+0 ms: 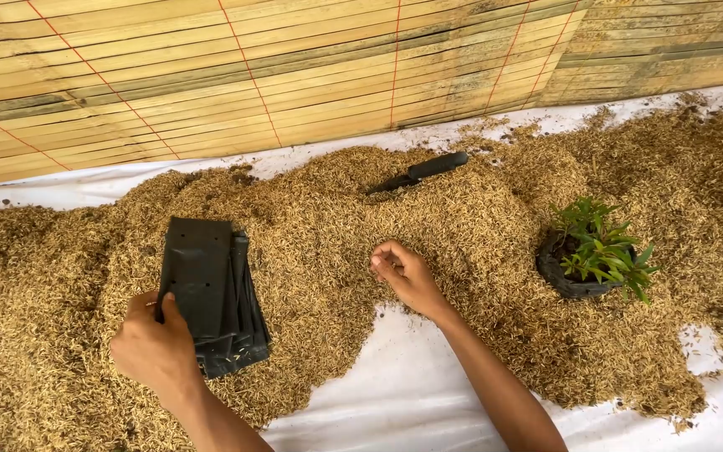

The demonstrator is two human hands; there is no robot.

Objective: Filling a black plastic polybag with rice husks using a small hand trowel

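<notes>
My left hand (154,345) rests on the near end of a stack of flat black plastic nursery bags (207,289), thumb on the top bag, the stack lying on a heap of golden rice husks (311,226). My right hand (403,274) lies on the husks at the centre with its fingers curled and pinched together; whether it holds anything I cannot tell.
A black-handled trowel (424,170) sticks in the husks at the back. A small green seedling in a black bag (592,255) stands at the right. White sheeting (403,385) shows beneath the husks. A bamboo slat wall (294,67) runs along the back.
</notes>
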